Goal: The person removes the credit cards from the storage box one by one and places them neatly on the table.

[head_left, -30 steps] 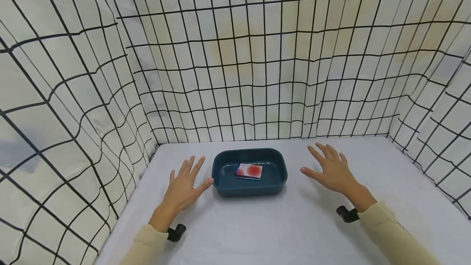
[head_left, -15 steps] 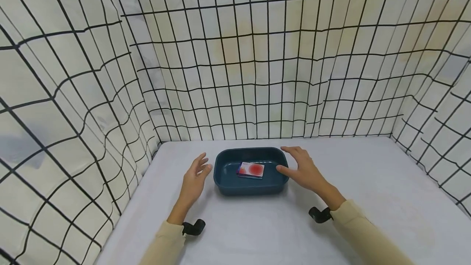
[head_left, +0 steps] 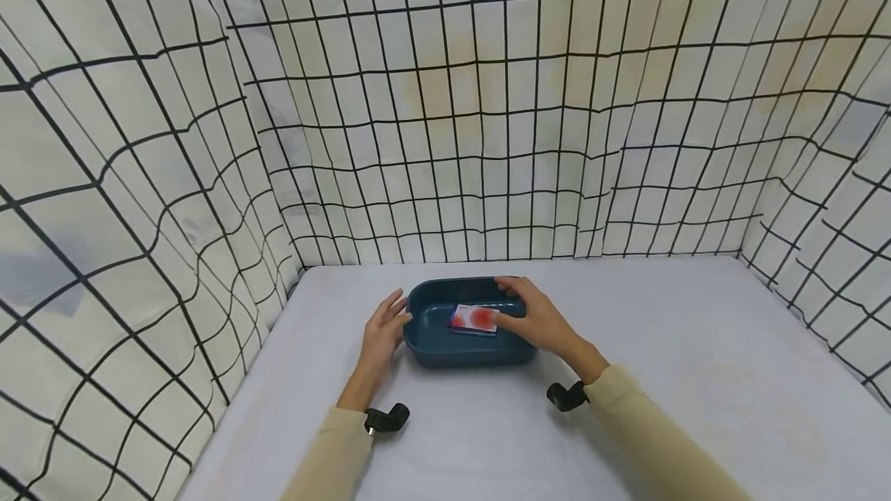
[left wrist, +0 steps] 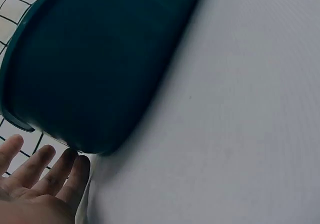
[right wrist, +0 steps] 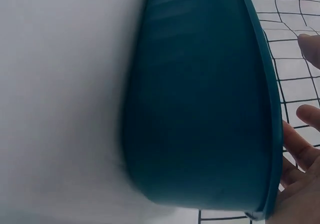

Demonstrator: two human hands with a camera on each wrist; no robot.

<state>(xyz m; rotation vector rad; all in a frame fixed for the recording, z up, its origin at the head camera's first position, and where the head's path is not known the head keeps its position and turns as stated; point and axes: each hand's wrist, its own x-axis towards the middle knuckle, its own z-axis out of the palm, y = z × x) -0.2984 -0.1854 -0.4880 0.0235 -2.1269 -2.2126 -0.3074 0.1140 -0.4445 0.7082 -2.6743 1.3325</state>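
A dark teal plastic bin [head_left: 452, 356] stands on the white tabletop. Inside lies a small flat card-like packet [head_left: 473, 318], white with red round patches, with blue and purple showing at its edges. My left hand [head_left: 381, 335] is at the bin's left end, its fingertips right at the rim; the left wrist view shows loosely bent fingers by the outer wall [left wrist: 85, 83]. My right hand [head_left: 546, 325] reaches over the bin's right end, fingers spread, with the thumb tip overlapping the packet's right edge in the head view.
The white cloth surface [head_left: 626, 346] extends around the bin. Black grid netting [head_left: 445, 138] over white sheeting rises behind it and on both sides. A black wrist camera [head_left: 390, 417] is strapped at the left wrist, another camera [head_left: 566, 396] at the right.
Both hands have moved inward: the left to the bin's left rim, the right from well beside the bin to over its right end. The packet still lies in the bin.
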